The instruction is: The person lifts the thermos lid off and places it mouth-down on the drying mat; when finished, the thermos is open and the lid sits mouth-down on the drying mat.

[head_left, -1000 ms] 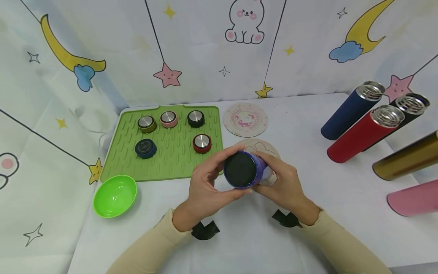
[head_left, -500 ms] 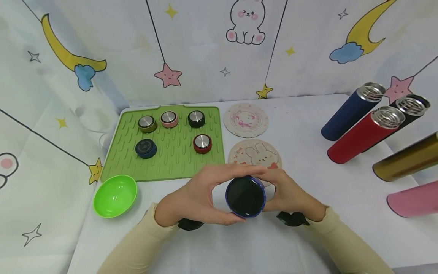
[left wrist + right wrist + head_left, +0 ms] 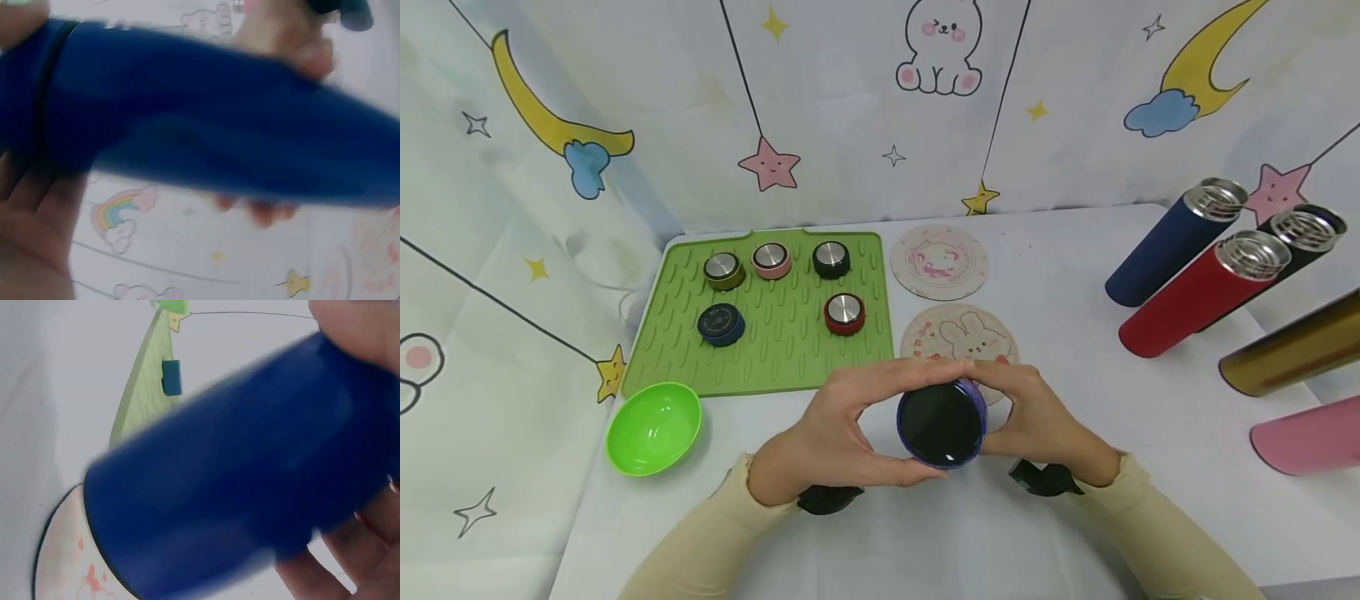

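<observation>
A blue thermos bottle (image 3: 940,425) is held in front of the person, its round black top facing the head camera. My left hand (image 3: 838,437) curls round its upper end, the lid (image 3: 22,94), with thumb and fingers on opposite sides; a dark ring separates this end from the body. My right hand (image 3: 1041,417) grips the body (image 3: 237,469) lower down, thumb on one side and fingers on the other. In the head view most of the body is hidden beneath the top. The rabbit coaster (image 3: 977,329) lies just behind the hands, partly covered by them.
A green mat (image 3: 775,358) at the back left bears several lids, one of them dark blue (image 3: 721,325). A bright green bowl (image 3: 653,429) stands in front of it. Another coaster (image 3: 940,262) lies farther back. Lidless bottles, among them a red one (image 3: 1195,300), stand on the right.
Both hands have brought the bottle closer to the person, then shifted it slightly back. It now points more straight up at the head camera, and the rabbit coaster shows more fully.
</observation>
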### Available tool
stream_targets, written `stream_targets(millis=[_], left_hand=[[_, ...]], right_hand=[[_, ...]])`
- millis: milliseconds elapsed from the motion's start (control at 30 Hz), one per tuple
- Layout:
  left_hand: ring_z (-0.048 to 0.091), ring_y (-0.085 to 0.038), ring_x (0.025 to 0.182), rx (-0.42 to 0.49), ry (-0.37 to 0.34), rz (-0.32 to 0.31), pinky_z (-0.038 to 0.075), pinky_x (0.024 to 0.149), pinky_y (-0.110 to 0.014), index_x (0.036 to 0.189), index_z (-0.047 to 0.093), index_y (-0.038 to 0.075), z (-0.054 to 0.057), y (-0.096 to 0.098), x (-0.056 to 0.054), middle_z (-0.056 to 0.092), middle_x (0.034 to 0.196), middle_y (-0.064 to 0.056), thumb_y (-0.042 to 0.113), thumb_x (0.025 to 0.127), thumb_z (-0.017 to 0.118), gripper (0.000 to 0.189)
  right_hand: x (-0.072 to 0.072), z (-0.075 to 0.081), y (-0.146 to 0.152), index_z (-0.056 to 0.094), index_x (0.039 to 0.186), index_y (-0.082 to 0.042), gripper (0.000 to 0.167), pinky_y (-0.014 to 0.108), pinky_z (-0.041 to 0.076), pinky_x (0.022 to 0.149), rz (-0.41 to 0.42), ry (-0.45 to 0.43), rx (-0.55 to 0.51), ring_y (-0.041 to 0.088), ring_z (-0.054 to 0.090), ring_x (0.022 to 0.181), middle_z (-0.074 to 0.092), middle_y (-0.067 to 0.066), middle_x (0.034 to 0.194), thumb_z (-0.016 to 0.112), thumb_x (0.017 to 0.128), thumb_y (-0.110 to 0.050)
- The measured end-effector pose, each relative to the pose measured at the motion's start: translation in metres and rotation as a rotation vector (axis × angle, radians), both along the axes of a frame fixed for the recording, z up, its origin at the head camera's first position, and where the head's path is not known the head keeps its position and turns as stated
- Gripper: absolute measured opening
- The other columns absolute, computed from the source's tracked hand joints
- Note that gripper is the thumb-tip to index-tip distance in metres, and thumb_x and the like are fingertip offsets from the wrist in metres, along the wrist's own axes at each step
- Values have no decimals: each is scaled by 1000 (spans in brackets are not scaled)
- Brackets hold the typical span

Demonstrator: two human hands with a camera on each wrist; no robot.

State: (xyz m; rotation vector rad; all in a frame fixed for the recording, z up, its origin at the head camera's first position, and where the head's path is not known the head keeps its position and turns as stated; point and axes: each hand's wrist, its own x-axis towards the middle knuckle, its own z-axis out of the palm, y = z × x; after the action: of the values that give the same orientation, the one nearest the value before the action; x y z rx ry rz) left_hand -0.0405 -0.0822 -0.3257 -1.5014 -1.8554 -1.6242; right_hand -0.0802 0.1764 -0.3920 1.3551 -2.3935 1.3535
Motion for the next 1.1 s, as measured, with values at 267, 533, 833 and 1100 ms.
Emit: stream_targets(millis=[267,533,833,1100], left_hand=[[66,-30,130,161,-21,179,57,108,-45,142,56,-7,-18,12,3,66,139,-25,0,64,97,89],[66,-27,130,74,24,93,55,111,-44,140,57,-9,-11,8,3,65,141,-23,10,63,101,91],[59,-28,140,-165,82,-110,51,116,-42,144,51,-12,8,-8,4,58,148,-26,14,78,91,81],[58,-29,141,-175,89,-127,51,116,-42,142,52,-14,9,-10,4,58,147,-28,9,83,85,71]], right_hand=[[2,-4,-4,64,139,-2,88,19,48,113,-143,70,-78,9,64,131,71,12,135,101,59,-4],[-2,-2,0,65,140,-11,87,20,48,112,20,-39,35,5,63,130,73,2,134,103,62,-17],[-4,2,2,68,131,-20,66,30,60,101,235,-159,83,7,71,114,76,-4,123,97,73,-32],[-7,3,1,70,128,-21,62,28,61,94,259,-119,68,8,72,106,77,-5,117,97,72,-29]])
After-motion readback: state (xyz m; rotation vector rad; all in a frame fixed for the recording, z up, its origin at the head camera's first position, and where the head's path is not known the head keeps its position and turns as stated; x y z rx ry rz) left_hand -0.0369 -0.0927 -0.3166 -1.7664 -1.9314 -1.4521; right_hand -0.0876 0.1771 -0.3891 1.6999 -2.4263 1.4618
